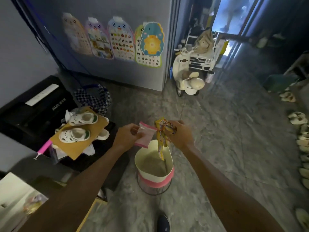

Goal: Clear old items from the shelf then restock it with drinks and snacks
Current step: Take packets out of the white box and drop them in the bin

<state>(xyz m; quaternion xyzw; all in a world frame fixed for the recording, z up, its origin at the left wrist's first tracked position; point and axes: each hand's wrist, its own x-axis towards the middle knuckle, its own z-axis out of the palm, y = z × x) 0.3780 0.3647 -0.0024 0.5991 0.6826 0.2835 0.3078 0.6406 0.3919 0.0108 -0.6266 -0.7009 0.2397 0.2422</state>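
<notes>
My left hand (127, 133) pinches a pink and white packet (145, 134) by its left edge. My right hand (179, 133) grips a bunch of yellow snack wrappers (161, 136) that dangle down from it. Both hands are held over a cream bin (153, 176) with a pink band, which stands on the grey floor. The longest wrapper strip hangs down inside the bin's mouth. No shelf is clearly in view.
A black appliance (33, 113) and a pile with white children's shoes on brown card (78, 129) sit to the left. Toy scooter and toy car (192, 71) stand at the back. Shoes (299, 131) line the right edge. My foot (163, 223) is near the bin.
</notes>
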